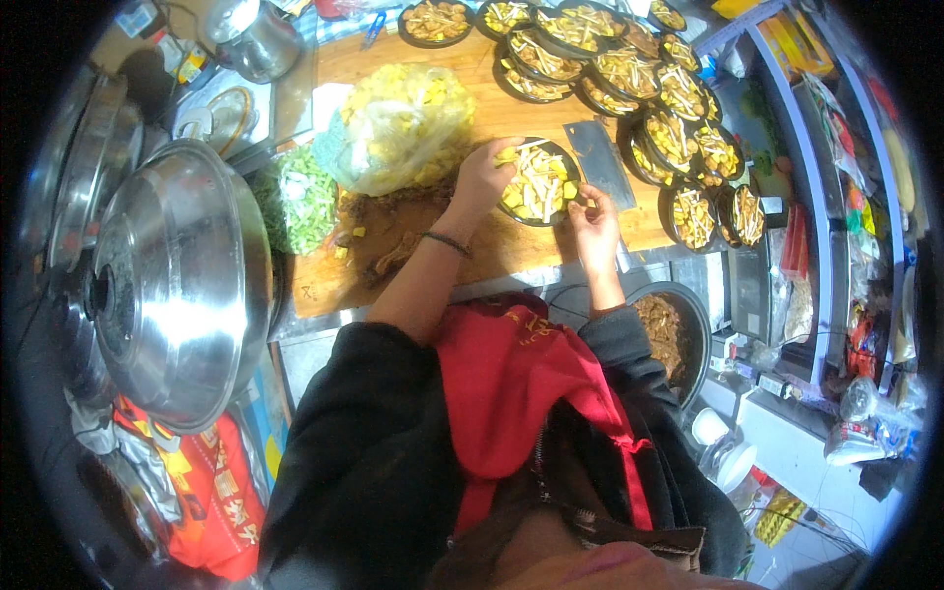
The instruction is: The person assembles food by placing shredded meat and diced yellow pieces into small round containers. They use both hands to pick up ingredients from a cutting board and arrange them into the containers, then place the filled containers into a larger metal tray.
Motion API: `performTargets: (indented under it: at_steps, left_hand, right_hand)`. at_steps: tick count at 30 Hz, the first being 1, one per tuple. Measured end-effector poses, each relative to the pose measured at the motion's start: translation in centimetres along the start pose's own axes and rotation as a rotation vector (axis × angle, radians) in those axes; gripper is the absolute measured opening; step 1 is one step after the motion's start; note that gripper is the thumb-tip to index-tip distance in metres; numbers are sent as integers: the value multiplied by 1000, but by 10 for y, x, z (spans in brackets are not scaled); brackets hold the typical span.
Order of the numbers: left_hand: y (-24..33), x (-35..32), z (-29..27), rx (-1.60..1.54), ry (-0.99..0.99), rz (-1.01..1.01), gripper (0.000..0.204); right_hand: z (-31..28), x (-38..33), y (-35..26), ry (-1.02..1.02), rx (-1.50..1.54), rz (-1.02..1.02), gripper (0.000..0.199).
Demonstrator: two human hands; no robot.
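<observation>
A black round bowl point(539, 218) sits on the wooden board, filled with pale strips and yellow chunks. My left hand point(480, 182) is at its left rim, fingers bent together, with a yellow chunk point(506, 155) at the fingertips. Curled beside the right rim is my right hand point(596, 224); whether it pinches the rim or a small piece cannot be made out. Left of the bowl stands a clear plastic bag point(398, 138) full of yellow chunks. Next to it lies a bag of chopped green vegetable point(303, 202). Dark shredded food point(398, 211) is heaped on the board near my left forearm.
Several filled black bowls point(629, 74) are stacked at the far right of the board point(339, 285). A dark flat blade-like slab point(600, 162) lies right of the middle bowl. Large metal lids point(182, 285) stand at left. A pot of brown food point(669, 334) sits below the right edge.
</observation>
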State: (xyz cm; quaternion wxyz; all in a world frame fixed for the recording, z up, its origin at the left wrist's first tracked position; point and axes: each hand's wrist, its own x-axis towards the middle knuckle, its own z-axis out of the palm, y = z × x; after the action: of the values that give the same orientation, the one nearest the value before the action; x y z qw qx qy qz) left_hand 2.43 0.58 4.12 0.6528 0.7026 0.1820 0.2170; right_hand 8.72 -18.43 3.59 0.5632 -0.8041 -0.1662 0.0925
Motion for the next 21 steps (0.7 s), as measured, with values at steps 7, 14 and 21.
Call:
performTargets:
  at_steps: [7,14,21]
  left_hand:
    - [4,-17,0,-1,-238,-209,38]
    - [4,-19,4,164,-123,99,38]
    - [21,-29,28,381,-165,373,46]
  right_hand:
    - [-1,16,-13,-115,-446,-61,35]
    - [18,20,4,-161,-101,-94,29]
    - [32,13,12,-272,444,101,35]
